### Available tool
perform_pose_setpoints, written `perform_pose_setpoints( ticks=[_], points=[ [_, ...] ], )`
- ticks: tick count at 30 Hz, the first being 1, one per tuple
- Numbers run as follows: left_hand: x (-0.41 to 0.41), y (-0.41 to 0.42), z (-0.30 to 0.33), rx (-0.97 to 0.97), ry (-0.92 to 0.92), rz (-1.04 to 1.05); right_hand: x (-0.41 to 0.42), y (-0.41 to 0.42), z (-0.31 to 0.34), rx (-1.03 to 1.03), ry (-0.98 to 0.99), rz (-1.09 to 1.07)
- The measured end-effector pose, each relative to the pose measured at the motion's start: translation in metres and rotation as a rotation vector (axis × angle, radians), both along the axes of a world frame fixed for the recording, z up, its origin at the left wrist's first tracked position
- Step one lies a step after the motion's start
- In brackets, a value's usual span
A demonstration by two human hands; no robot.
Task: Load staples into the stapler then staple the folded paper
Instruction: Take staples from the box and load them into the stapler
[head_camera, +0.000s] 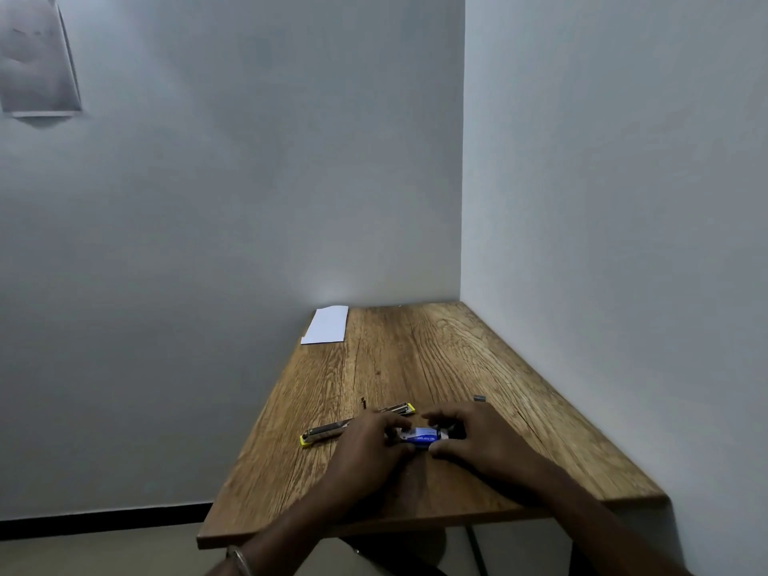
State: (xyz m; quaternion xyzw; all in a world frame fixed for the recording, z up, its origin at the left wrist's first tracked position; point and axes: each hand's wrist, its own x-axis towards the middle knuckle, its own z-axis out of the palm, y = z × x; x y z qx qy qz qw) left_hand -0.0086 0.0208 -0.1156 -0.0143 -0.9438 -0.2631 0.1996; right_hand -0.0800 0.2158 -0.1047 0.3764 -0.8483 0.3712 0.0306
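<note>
A small blue staple box (422, 435) lies on the wooden table (415, 359) between my hands. My left hand (370, 440) grips its left end with curled fingers. My right hand (461, 434) curls over its right end, thumb below it. The yellow and metal stapler (328, 431) lies opened out flat behind my left hand, one yellow tip at the left and the other (405, 408) to the right. A small grey strip of staples (479, 397) sits behind my right hand. The folded white paper (326, 325) lies at the table's far left corner.
The table stands in a corner, with walls at the back and along its right side. A tiny dark object (363, 402) lies behind the stapler. A grey sheet (37, 56) hangs on the wall at the upper left. The table's left edge drops to the floor.
</note>
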Motion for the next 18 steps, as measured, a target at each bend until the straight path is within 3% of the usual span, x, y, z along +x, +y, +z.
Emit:
perform_pose_setpoints(
  ticks=[18],
  points=[
    [0.0, -0.005, -0.003, 0.1, 0.003, -0.027, -0.015, 0.031, 0.004, 0.078, 0.022, -0.062]
  ],
)
